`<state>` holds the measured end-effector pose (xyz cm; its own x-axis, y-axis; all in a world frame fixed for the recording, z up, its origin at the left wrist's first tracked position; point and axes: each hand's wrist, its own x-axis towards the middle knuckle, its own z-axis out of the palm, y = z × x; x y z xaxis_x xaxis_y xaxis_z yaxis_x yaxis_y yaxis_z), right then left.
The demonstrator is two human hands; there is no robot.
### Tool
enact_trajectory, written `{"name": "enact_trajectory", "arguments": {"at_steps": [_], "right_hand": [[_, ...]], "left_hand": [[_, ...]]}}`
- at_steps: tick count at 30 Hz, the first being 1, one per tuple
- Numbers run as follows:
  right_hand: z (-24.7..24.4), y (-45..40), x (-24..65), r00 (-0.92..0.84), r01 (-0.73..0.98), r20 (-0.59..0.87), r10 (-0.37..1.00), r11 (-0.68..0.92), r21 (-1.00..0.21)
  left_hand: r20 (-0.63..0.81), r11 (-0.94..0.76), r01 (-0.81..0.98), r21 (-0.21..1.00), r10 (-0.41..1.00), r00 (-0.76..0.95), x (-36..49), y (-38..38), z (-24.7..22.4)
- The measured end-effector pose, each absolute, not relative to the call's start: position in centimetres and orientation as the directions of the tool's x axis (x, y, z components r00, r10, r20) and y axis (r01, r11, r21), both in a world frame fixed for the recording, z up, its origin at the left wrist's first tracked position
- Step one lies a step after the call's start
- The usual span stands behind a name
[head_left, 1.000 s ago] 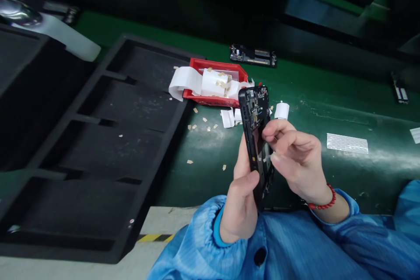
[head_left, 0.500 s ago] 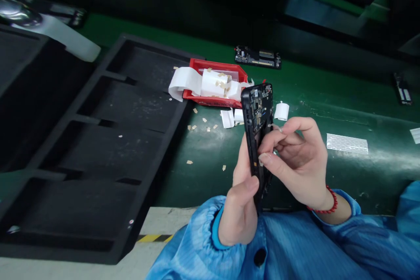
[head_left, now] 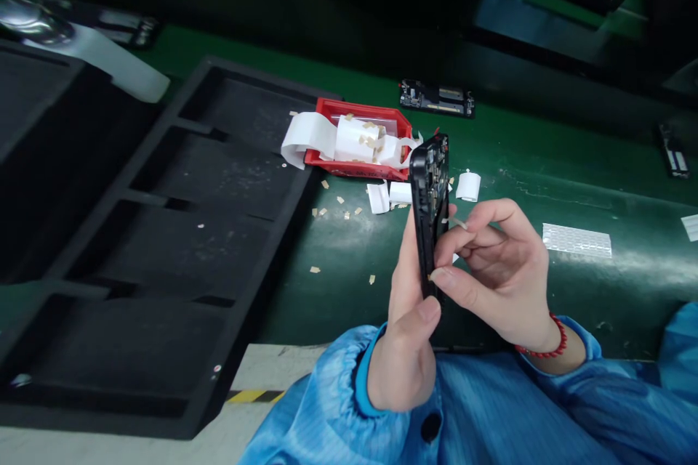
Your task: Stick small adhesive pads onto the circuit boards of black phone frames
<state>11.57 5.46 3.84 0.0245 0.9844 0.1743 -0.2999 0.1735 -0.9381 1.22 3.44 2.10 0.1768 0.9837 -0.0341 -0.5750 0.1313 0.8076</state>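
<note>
An opened phone body (head_left: pixel 429 211), black with its circuit board showing, stands upright and nearly edge-on in the middle of the view. My left hand (head_left: pixel 406 349) is closed around its lower part, thumb on the near edge and fingers behind. At the phone's inner side, my right hand (head_left: pixel 499 269) has thumb and index finger bent close together, their tips by the lower edge. A thin pale strip (head_left: pixel 458 222) sticks out between the right fingers. The phone's inner face shows only at a slant, and what lies right under the right fingertips is hidden.
A red bin (head_left: pixel 354 171) holds white backing rolls and small tan pieces; more tan pieces lie on the green table (head_left: pixel 338 312). A black compartment tray (head_left: pixel 240 232) stands left. Another opened phone body (head_left: pixel 436 98) lies behind, a silvery patterned sheet (head_left: pixel 576 240) at right.
The phone has shifted slightly to the right and turned more edge-on, hiding more of its board. Both hands have moved a little right with it, keeping their hold.
</note>
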Motion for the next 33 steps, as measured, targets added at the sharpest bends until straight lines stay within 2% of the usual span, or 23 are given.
{"name": "enact_trajectory", "arguments": {"at_steps": [4, 9, 15, 20, 24, 27, 30, 33], "right_hand": [[3.8, 5.0, 11.2, 0.074, -0.25, 0.192, 0.979, 0.205, -0.946], [4.1, 4.4, 10.6, 0.244, -0.102, 0.244, 0.938, 0.275, -0.956], [4.2, 4.6, 10.7, 0.13, -0.22, 0.151, 0.98, 0.177, -0.959], [4.2, 4.4, 10.2, 0.223, -0.125, 0.181, 0.958, 0.212, -0.969], [4.3, 4.3, 10.6, 0.159, -0.173, 0.167, 0.973, 0.194, -0.966], [3.9, 4.5, 11.6, 0.22, -0.151, 0.227, 0.949, 0.263, -0.953], [3.1, 4.8, 12.5, 0.283, -0.119, 0.218, 0.934, 0.259, -0.958], [2.2, 5.0, 12.7, 0.252, -0.154, 0.177, 0.951, 0.22, -0.963]], "left_hand": [[-0.003, 0.088, -0.526, 0.846, 0.987, 0.16, 1.2, 3.5, 2.1], [-0.065, 0.106, -0.438, 0.893, 0.992, 0.107, 1.3, 3.4, 2.2], [-0.067, 0.069, -0.486, 0.871, 0.998, 0.021, 1.9, 2.3, 1.5], [-0.2, 0.174, -0.525, 0.833, 0.98, 0.008, 2.3, 2.1, 2.3], [-0.226, 0.222, -0.613, 0.758, 0.971, 0.073, 1.9, 3.1, 3.3], [-0.241, 0.248, -0.646, 0.722, 0.965, 0.101, 1.9, 3.6, 3.4], [-0.276, 0.193, -0.669, 0.718, 0.961, -0.019, 2.2, 3.8, 3.0], [-0.323, 0.176, -0.67, 0.722, 0.941, -0.101, 2.1, 3.8, 2.6]]}}
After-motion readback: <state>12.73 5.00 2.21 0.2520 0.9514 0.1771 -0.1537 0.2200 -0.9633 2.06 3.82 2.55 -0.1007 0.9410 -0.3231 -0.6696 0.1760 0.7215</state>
